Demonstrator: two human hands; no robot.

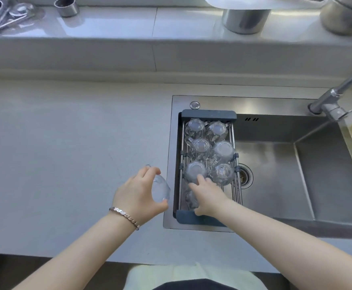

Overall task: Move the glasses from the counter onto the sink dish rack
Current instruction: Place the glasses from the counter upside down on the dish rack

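A dark-framed dish rack (208, 114) spans the left end of the steel sink. Several clear glasses (201, 147) stand upside down on it in two columns. My left hand (137, 194), with a bracelet on its wrist, is closed around a clear glass (160, 190) just left of the rack, above the counter edge. My right hand (207, 195) is over the rack's near end. It grips another clear glass (191, 198) that lies low on the rack bars, mostly hidden under the palm, and its fingertips touch the nearest left upturned glass (195, 171).
The grey counter (66, 153) stretches left of the sink. The sink basin (275, 174) with its drain lies right of the rack, with a faucet (336, 97) at the far right. On the back ledge stand metal pots (245, 19), a small steel cup (66, 6) and utensils.
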